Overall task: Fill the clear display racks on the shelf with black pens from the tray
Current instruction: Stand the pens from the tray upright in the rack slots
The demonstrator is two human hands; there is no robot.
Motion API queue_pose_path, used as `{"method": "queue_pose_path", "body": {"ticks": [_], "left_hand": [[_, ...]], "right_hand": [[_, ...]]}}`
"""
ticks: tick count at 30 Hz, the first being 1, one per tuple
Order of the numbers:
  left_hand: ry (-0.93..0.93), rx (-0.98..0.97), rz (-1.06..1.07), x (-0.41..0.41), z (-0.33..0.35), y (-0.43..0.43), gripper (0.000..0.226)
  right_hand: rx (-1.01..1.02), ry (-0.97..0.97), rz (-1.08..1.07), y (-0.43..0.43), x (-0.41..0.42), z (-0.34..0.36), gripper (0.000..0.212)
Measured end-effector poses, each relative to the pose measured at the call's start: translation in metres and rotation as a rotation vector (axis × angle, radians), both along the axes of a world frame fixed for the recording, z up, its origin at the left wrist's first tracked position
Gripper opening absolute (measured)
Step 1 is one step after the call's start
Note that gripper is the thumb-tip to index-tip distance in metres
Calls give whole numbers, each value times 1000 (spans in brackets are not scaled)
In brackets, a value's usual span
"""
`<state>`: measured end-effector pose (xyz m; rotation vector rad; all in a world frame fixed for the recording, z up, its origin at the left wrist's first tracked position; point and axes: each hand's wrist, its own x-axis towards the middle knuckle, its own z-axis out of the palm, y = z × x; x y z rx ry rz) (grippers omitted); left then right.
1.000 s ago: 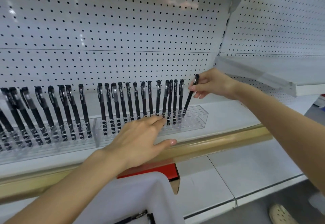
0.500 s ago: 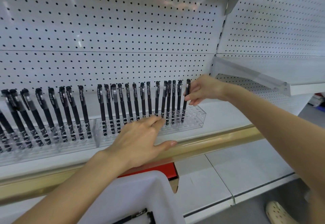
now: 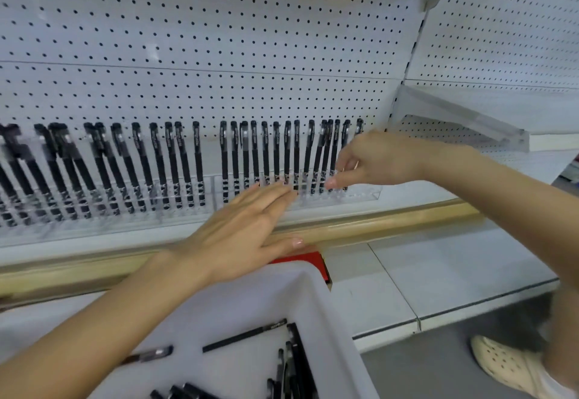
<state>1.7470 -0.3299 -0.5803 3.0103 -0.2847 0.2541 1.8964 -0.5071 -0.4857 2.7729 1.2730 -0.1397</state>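
Observation:
Two clear display racks stand on the shelf: the left rack (image 3: 94, 220) and the right rack (image 3: 363, 193), both lined with upright black pens (image 3: 266, 154). My right hand (image 3: 376, 160) is at the right rack's end, fingers pinched low around the last pen (image 3: 359, 125), whose cap shows above the hand. My left hand (image 3: 244, 229) lies flat and open, fingertips touching the front of the right rack. The white tray (image 3: 332, 314) sits at the bottom with several loose black pens (image 3: 244, 334) in it.
A white pegboard (image 3: 219, 38) backs the shelf, and a tan strip (image 3: 391, 218) edges its front. A red box (image 3: 302, 261) peeks out behind the tray. A second shelf with a clear rail (image 3: 463, 116) juts in at right. My cream shoe (image 3: 501, 364) is on the floor.
My right hand slid down from the pen's cap to its lower barrel as the pen came upright in the rack. The view tilted down, showing more of the tray. My left hand stayed.

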Motion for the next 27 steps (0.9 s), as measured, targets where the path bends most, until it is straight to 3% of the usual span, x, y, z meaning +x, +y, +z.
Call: {"method": "queue_pose_path", "body": {"ticks": [7,10,13,21,27], "left_hand": [[171,-131,131,-86,-29,53,93],[180,-166,170,-115,-46,70,92],[166,-193,195,-132,-64,77,90],[114,-93,207,-150,-96,85,91],[66,-145,200,-154,-103,88,86]], "right_hand": [[71,153,237,38,-95,-70,60],[159,418,179,48,-128,-115,59],[99,592,105,51,-154,-160,69],[31,787,-48,65,-221,-225,73],[36,800,-122,70,-236,-237,58]]}}
